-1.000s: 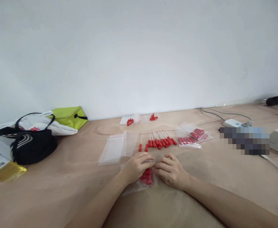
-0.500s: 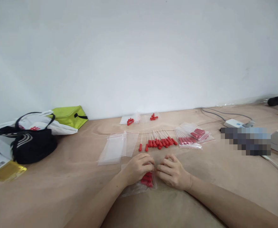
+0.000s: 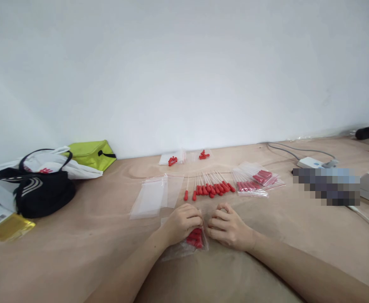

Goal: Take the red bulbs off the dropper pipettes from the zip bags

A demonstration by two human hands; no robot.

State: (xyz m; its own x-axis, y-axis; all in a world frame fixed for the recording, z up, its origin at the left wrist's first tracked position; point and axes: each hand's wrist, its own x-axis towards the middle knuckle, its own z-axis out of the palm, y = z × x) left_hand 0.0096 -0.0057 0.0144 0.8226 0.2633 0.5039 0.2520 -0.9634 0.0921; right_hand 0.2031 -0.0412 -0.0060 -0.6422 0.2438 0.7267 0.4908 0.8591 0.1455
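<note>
My left hand (image 3: pixel 182 223) and my right hand (image 3: pixel 227 227) meet at the middle of the wooden table (image 3: pixel 83 244), fingers curled and pinching the top edge of a clear zip bag (image 3: pixel 189 242) that holds several red-tipped droppers. Just beyond my fingers lies a row of loose red-tipped droppers (image 3: pixel 212 187). Empty clear zip bags (image 3: pixel 154 195) lie to the left of that row. Filled bags of droppers (image 3: pixel 255 181) lie to its right.
Small piles of red caps (image 3: pixel 172 160) sit on bags near the white wall. A black bag (image 3: pixel 36 191), a white bag and a lime-green pouch (image 3: pixel 91 155) are at the left. Cables and white devices (image 3: pixel 313 162) lie at the right.
Both hands stayed at the bag; the fingers drew slightly closer together and curled tighter along its top edge.
</note>
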